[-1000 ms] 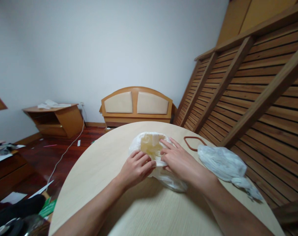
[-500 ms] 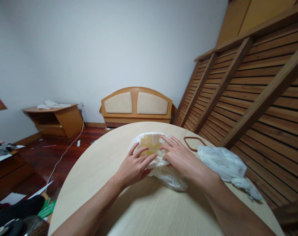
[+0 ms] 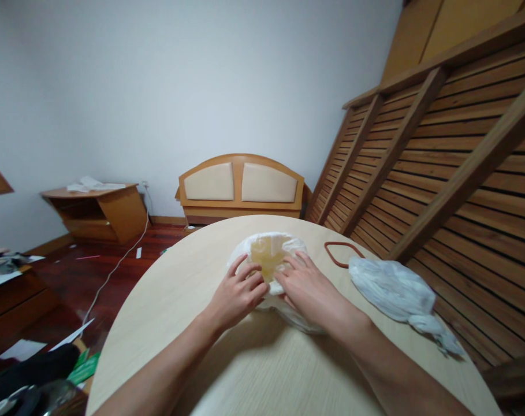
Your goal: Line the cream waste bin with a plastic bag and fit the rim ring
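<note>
On the round pale table (image 3: 162,312) a white plastic bag (image 3: 240,248) lies bunched in a ring around something yellowish (image 3: 266,254), whose kind I cannot make out. My left hand (image 3: 240,292) grips the bag's near left edge with bent fingers. Close beside it, my right hand (image 3: 308,283) pinches the near right edge, its fingertips curled over the rim. A loose part of the bag sags toward me, partly hidden under my right hand. The undersides of both hands are out of sight.
To the right lie a reddish-brown rounded frame (image 3: 343,254) and a knotted white plastic bag (image 3: 392,286). A slatted wooden panel (image 3: 453,173) leans beyond the table's right edge. Behind stands a headboard (image 3: 240,182); a low cabinet (image 3: 97,211) is at the left.
Both hands have closed more on the bag's near edge, and their fingers have drawn nearer together. My right fingers have come back from the far side, so more of the yellowish thing shows.
</note>
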The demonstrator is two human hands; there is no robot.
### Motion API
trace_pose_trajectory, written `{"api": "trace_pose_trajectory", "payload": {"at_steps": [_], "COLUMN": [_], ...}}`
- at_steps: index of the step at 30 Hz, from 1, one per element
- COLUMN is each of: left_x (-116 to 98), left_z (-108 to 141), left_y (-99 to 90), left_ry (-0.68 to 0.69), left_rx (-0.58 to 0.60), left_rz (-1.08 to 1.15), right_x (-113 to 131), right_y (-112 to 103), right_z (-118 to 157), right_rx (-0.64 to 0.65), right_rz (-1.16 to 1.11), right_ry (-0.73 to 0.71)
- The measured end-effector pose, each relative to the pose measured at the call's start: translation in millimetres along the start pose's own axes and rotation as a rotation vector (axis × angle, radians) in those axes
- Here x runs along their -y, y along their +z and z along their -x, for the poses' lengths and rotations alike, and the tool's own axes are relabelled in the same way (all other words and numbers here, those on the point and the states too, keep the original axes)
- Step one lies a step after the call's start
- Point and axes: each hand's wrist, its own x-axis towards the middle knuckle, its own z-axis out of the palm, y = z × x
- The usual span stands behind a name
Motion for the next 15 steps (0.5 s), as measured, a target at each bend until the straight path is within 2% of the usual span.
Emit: {"api": "trace_pose_trajectory", "payload": {"at_steps": [5,11,15], "left_x": [1.2,1.1,3.8], "left_z": [1.1,1.8,3.2], "left_y": [1.0,-2.6,-2.9], "left_ry": [-0.004,-0.033,0.023], "left_rx": [0.001,-0.053,-0.068], "left_rz": [0.018,0.144,0.098], "right_x": [-0.4,-8.4,-8.5], "right_y": [4.1,2.1,7.6], "right_z": [-2.7,-3.5,-1.0], "right_rx": [0.045,0.063,-0.001], "right_rz": [-0.043,-0.028,-0.033], "right_ry": [-0.065,-0.057,-0.047]}}
